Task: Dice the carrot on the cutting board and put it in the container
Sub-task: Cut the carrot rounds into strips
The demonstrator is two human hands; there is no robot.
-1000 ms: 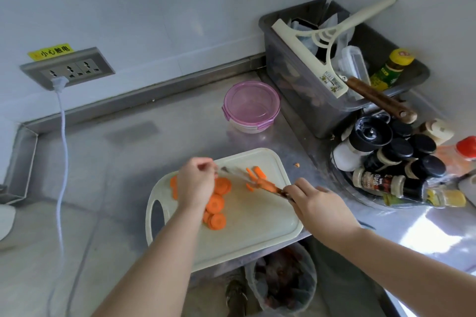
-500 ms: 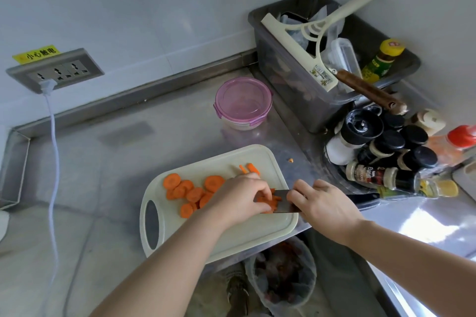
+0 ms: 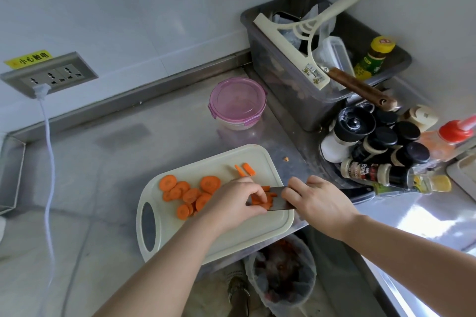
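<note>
Since a second ago left hand (image 3: 233, 201) crossed from rounds (image 3: 189, 193) to pinch strips (image 3: 262, 199) beside knife (image 3: 279, 201) clamped in right hand (image 3: 318, 202) — carrot stiff, light, slippery — hold strips bunched near the cut, fingertips curled.

Orange carrot slices (image 3: 189, 194) on cutting board (image 3: 231, 237)

A: Carrot slices (image 3: 190, 194) bright orange; cutting board (image 3: 219, 237) pale cream.
B: Container (image 3: 237, 103) lid translucent pink-purple. Counter (image 3: 128, 141) dull steel grey.
A: Socket label (image 3: 27, 58) yellow, black characters.
</note>
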